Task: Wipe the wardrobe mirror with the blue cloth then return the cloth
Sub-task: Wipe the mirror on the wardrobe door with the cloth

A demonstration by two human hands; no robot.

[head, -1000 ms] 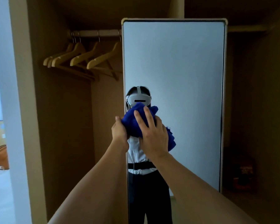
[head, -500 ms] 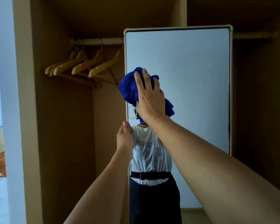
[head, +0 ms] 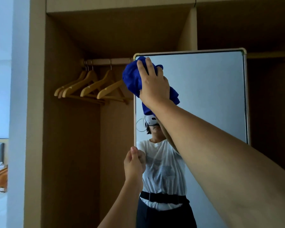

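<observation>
The right hand point(head: 152, 83) presses flat, fingers spread, on the bunched blue cloth point(head: 133, 79), pinning it against the wardrobe mirror point(head: 204, 96) at the glass's upper left corner, in the upper centre of the frame. The left hand point(head: 133, 163) is pinched on the mirror's left frame edge, lower centre, steadying the panel.

Risks, as judged from this position:
- The cloth overhangs the left edge. A stroke further left would likely run off the glass and snag the wooden hangers point(head: 92, 86) just beside it.
- The cloth is held by palm pressure only. Reduced pressure could let it drop.
- If the left hand releases, pushing may swing the panel.

Materials: the cloth is soft and deeply wrinkled, with a loose tail hanging below the wrist. The mirror is smooth flat glass in a thin pale frame with rounded corners. The hangers are curved varnished wood on a rail.
</observation>
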